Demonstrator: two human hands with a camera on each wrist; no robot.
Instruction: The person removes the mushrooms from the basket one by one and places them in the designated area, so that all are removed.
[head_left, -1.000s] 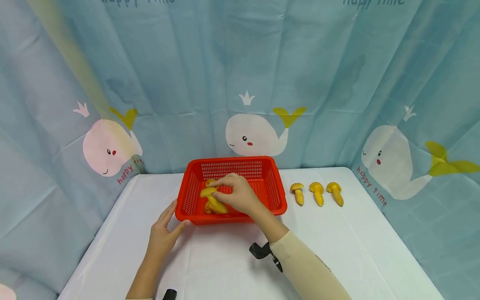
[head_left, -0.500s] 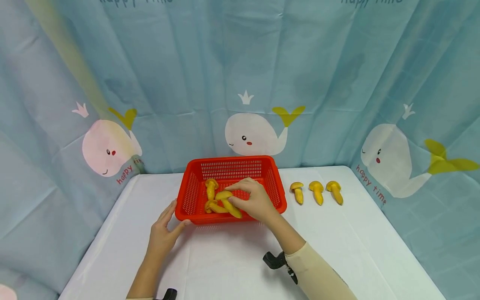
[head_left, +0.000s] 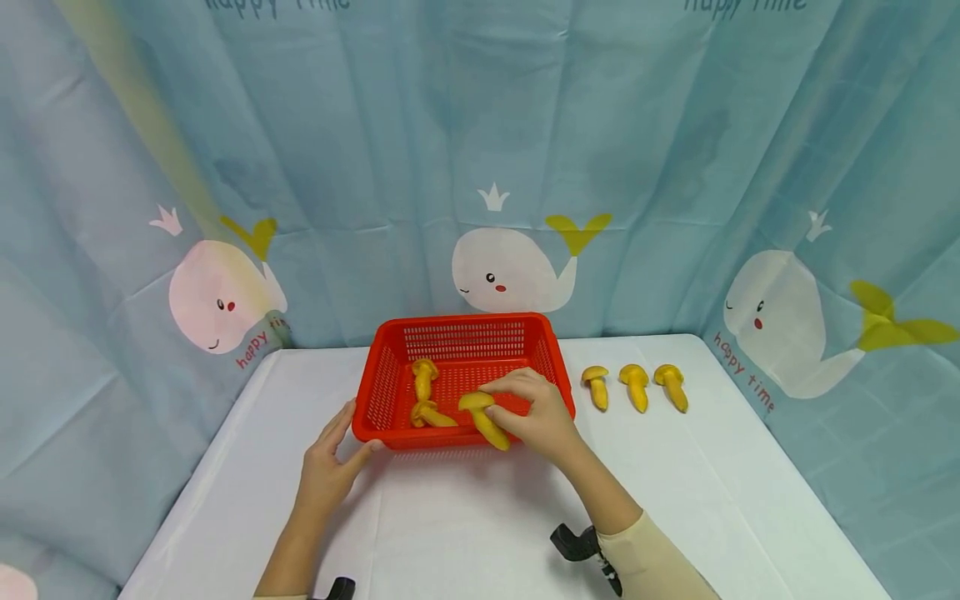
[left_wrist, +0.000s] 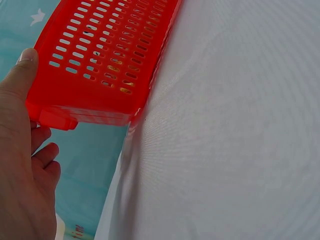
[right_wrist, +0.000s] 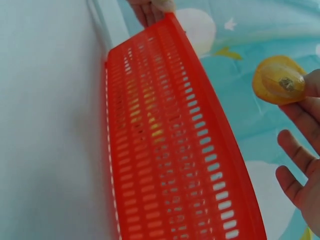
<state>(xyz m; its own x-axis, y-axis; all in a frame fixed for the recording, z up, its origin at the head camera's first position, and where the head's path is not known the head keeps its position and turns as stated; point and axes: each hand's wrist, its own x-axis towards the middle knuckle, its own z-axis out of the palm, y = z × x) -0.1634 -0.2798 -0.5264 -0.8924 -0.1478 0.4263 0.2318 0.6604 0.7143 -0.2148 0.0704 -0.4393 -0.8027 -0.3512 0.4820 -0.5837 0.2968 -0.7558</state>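
My right hand (head_left: 542, 417) pinches a yellow mushroom (head_left: 486, 421) between thumb and fingertips, above the front rim of a red plastic basket (head_left: 457, 440). The cap tilts up to the left and the stem points down to the right. In the right wrist view the held mushroom (right_wrist: 280, 80) is seen from its stem end, with the other fingers spread below. My left hand (head_left: 328, 467) holds the basket's front left corner, thumb on the front rim and fingers around the side. Two mushrooms lie inside on the left, one (head_left: 423, 382) behind the other (head_left: 432, 415).
On the white table (head_left: 450, 525), right of the basket, three yellow mushrooms stand in a row: left (head_left: 597, 388), middle (head_left: 635, 388) and right (head_left: 671, 387). A blue curtain (head_left: 390, 167) with whale prints hangs behind and at both sides.
My right hand has lifted the mushroom from the left part of the basket and carried it right and toward me, uncovering the two inside. My left hand stays at the corner.
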